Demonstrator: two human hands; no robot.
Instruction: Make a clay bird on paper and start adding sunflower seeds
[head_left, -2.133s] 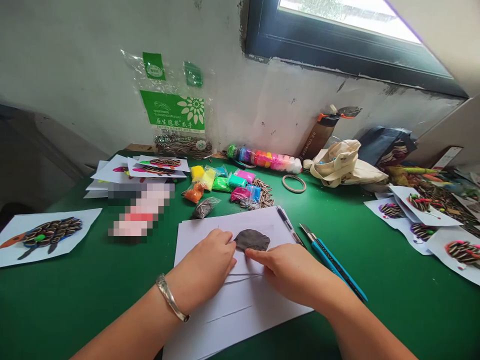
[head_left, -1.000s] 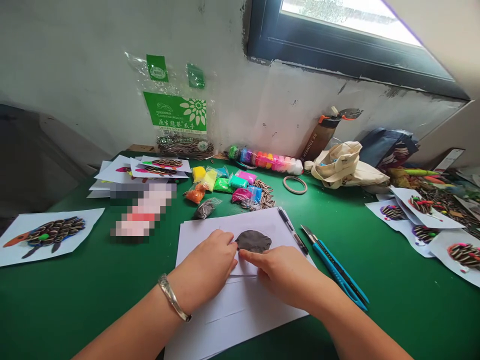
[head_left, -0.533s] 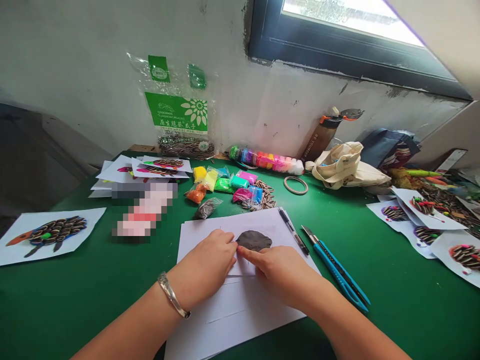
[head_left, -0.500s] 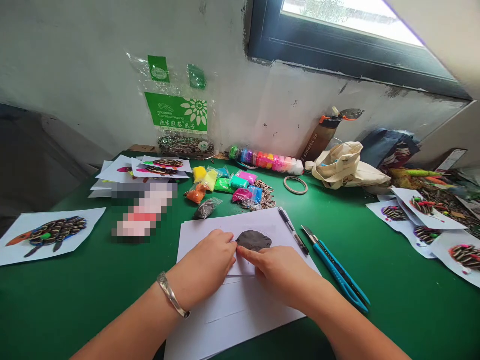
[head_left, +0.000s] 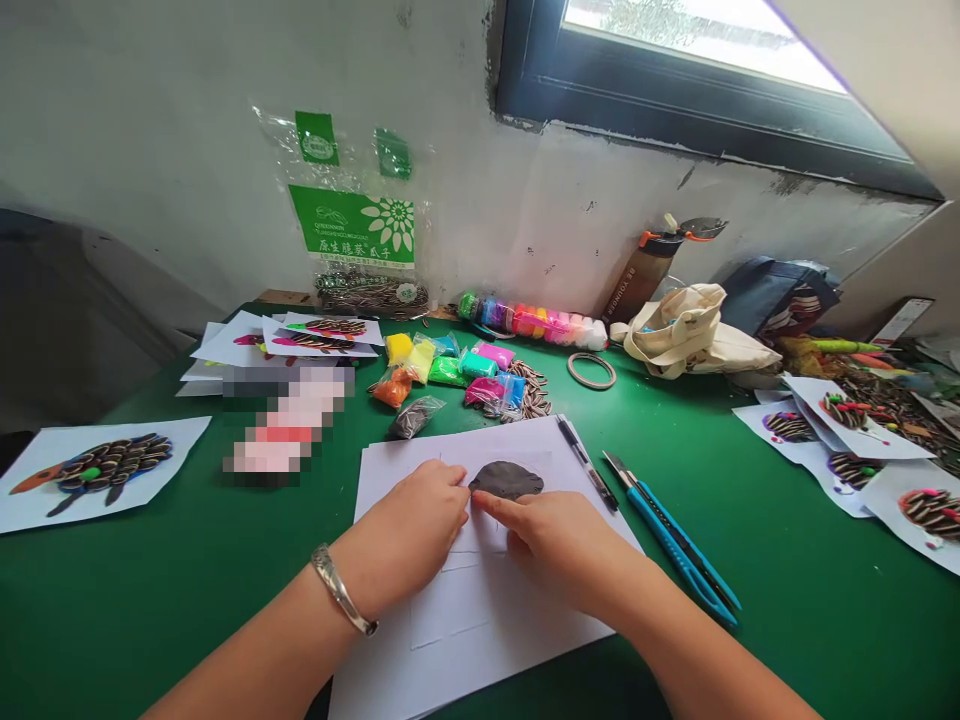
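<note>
A flat, dark grey oval of modelling clay (head_left: 508,479) lies on white paper (head_left: 517,640) in front of me. Its upper edge is rounded; the lower part is partly covered by my fingers. My right hand (head_left: 566,540) points its index finger out, the tip pressing at the clay's lower left edge, with the other fingers bent under. Close against that same edge rests my left hand (head_left: 416,525), closed, its fingers curled; whatever they may pinch is hidden. A silver bangle (head_left: 343,590) circles the left wrist.
Right of the clay lie a black pen (head_left: 587,463) and a blue utility knife (head_left: 679,545), blade out. Behind are bagged coloured clays (head_left: 448,371), sunflower seeds (head_left: 531,388) and a tape roll (head_left: 591,371). Seed-covered pictures (head_left: 112,470) lie at both sides.
My right fingertip has shifted slightly left along the clay's edge. The left hand has barely moved, and the clay stays in place.
</note>
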